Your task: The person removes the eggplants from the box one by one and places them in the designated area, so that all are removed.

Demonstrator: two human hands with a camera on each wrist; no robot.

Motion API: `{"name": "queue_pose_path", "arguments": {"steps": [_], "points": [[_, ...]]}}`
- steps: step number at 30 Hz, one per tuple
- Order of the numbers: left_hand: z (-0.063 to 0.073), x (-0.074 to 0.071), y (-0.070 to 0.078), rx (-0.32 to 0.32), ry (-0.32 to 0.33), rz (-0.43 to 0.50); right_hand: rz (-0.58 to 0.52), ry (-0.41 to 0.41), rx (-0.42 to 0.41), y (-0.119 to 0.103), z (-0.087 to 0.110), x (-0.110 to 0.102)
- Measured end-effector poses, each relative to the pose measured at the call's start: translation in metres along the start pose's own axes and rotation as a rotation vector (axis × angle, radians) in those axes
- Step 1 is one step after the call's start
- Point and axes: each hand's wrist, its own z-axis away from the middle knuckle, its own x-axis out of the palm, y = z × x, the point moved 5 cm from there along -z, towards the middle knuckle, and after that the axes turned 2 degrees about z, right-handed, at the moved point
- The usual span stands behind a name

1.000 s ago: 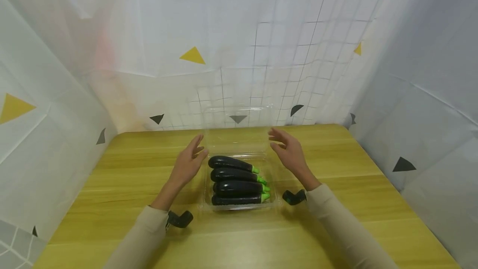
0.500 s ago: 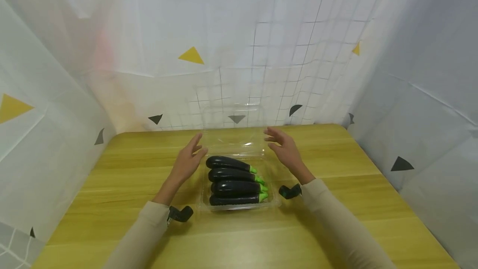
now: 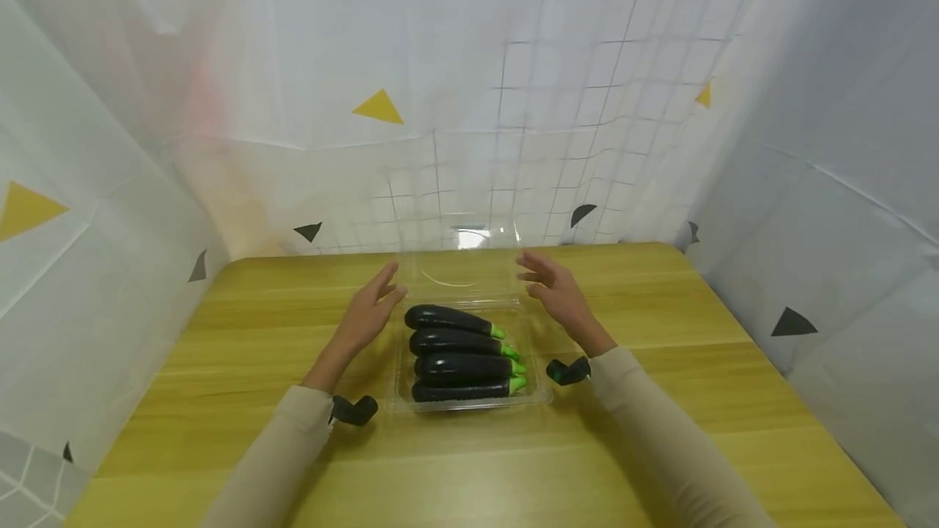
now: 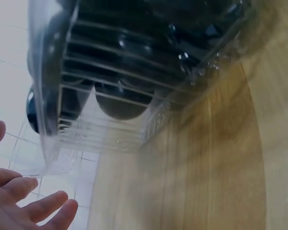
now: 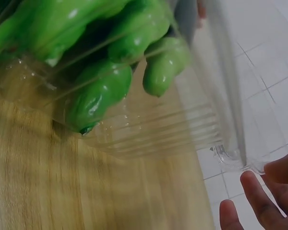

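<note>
Several dark eggplants with green stem ends lie side by side in a clear plastic clamshell box. Its hinged lid stands raised at the back. To the left, my left hand is beside the lid's edge with fingers extended; in the left wrist view a gap separates its thumb from its fingers. On the other side, my right hand is at the lid's right edge. The right wrist view shows its thumb and a finger pinching a clear corner by the hinge.
The box stands on a wooden table. White sheeting with yellow and black shapes hangs behind and at both sides. A black wrist device sits below the left wrist, and another below the right.
My right hand has shifted slightly left, along with the lid's right edge. The lid's tilt and glare have changed. My left hand has hardly moved, and the eggplants remain in the box.
</note>
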Motion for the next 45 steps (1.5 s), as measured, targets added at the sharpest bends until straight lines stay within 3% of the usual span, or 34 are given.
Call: {"name": "queue_pose_path", "arguments": {"steps": [7, 14, 23, 45], "points": [[-0.004, 0.002, -0.008, -0.003, -0.033, 0.028, -0.043, -0.045, 0.063, 0.013, -0.001, 0.000], [-0.002, 0.003, -0.014, -0.068, -0.053, 0.015, -0.038, -0.103, 0.085, 0.020, 0.001, 0.003], [-0.003, 0.005, -0.021, -0.080, -0.059, -0.034, -0.052, -0.097, 0.135, 0.027, 0.003, 0.007], [-0.004, 0.011, -0.030, -0.091, -0.072, -0.041, -0.031, -0.101, 0.147, 0.036, 0.007, 0.009]]}}
